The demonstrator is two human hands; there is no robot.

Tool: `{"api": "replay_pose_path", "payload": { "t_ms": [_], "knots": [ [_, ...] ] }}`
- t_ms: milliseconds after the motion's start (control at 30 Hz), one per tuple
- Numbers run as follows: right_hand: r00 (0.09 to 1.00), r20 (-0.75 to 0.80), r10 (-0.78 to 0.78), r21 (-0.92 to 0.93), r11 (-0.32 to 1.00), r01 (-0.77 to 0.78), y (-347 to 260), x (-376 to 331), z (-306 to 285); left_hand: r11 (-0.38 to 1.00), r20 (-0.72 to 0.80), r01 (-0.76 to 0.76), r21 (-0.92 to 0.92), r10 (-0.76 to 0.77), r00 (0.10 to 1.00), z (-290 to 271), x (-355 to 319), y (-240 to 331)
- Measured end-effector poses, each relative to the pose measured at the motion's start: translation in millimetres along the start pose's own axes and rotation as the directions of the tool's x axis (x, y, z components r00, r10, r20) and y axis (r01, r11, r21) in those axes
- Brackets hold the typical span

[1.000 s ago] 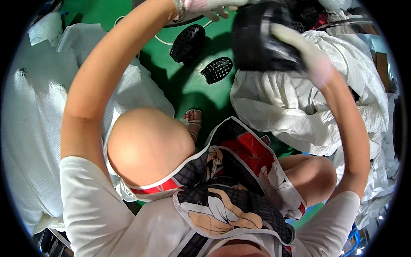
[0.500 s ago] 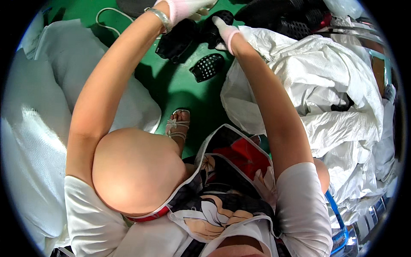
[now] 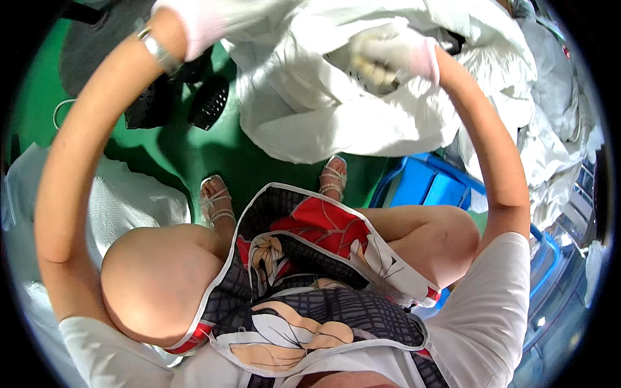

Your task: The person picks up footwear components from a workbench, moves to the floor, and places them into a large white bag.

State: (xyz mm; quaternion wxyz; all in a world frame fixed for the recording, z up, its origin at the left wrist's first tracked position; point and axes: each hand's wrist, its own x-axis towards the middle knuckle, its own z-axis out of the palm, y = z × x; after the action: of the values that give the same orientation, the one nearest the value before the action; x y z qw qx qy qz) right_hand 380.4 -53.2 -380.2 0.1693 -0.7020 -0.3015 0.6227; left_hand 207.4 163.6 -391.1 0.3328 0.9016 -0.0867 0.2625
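Gloved right hand (image 3: 394,55) closes its grip on a dark object against a large white sack (image 3: 336,110); gloved left hand (image 3: 207,19) clutches the sack's upper edge above a green floor (image 3: 174,155).

Two gloved hands showed above the green floor (image 3: 174,155): the left hand (image 3: 207,22) and the right hand (image 3: 391,55), each in one pale glove. One metal bracelet (image 3: 157,50) circled the left wrist. Two strappy sandals stood on the floor, a left sandal (image 3: 217,202) and a right sandal (image 3: 333,176). Two black perforated pieces (image 3: 208,103) lay on the floor, up and left of the sandals. One big white sack (image 3: 336,110) rested on the floor above the right sandal. One blue crate (image 3: 427,184) sat just right of that sandal. One white cord loop (image 3: 59,111) lay at the floor's left edge.
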Motion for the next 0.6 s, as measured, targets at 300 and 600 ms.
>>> {"api": "replay_pose_path", "payload": {
  "t_ms": [300, 600],
  "knots": [
    [0.969, -0.151, 0.193, -0.745, 0.622, -0.24, 179.0, 28.9, 39.8, 0.934, 0.792, -0.18, 0.308, -0.147, 0.593, 190.8, 73.1, 27.6],
    [0.909, -0.368, 0.194, -0.429, 0.832, -0.352, 213.3, -17.0, 52.9, 0.938, 0.545, 0.126, 0.322, -0.293, 0.785, 178.5, 52.3, -30.3]
  ]
}}
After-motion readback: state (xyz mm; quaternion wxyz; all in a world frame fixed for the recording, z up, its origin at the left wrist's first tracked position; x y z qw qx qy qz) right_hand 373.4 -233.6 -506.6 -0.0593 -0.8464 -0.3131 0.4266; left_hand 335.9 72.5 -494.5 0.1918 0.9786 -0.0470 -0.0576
